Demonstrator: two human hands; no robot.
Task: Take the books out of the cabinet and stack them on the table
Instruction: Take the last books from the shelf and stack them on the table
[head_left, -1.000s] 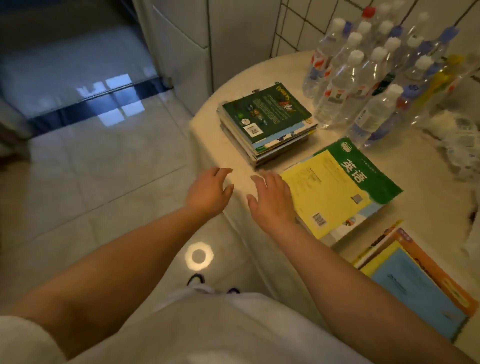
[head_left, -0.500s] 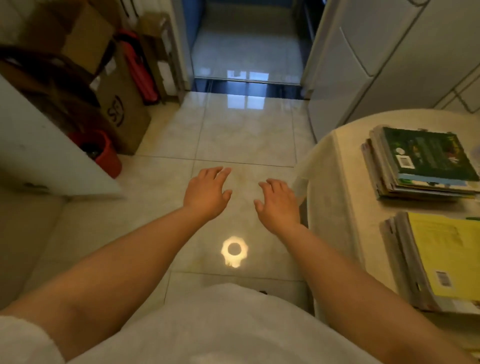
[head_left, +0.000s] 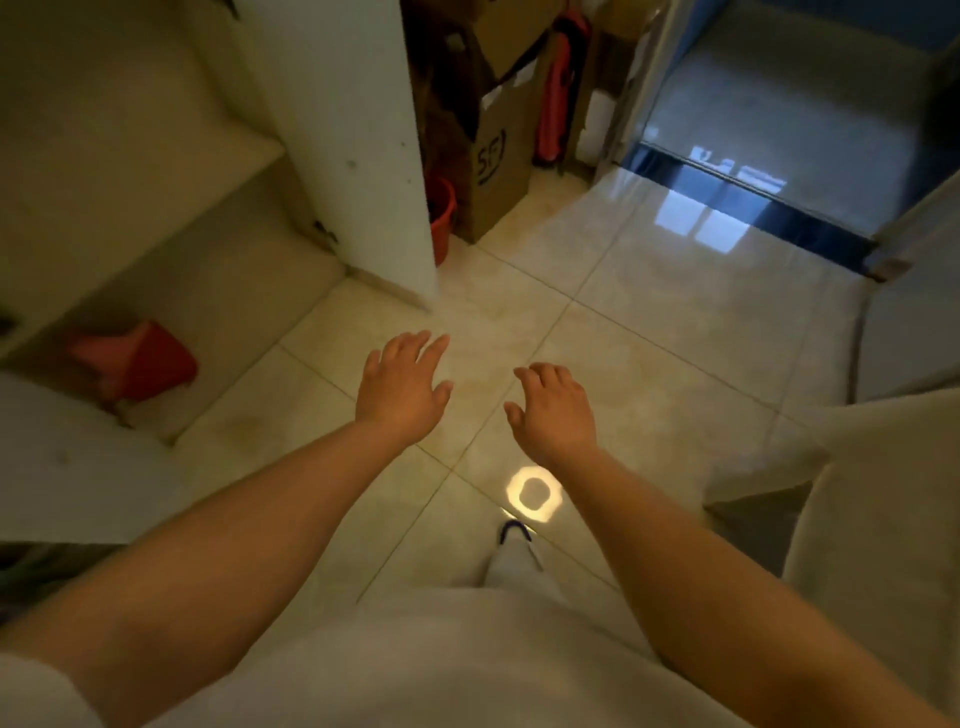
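Now both hands, left hand (head_left: 402, 387) and right hand (head_left: 556, 410), hang empty, fingers spread, near cabinet (head_left: 156, 218).

Only legible mark: dark "SF" logo inside bracket-like outline, printed on front face of brown cardboard box (head_left: 501, 171), standing on floor at 12 o'clock, beside red bucket (head_left: 441, 218). White label stuck higher on same box: print too blurred to read.

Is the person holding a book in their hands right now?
No, the left hand and the right hand both hover over the tiled floor with fingers spread and nothing in them.
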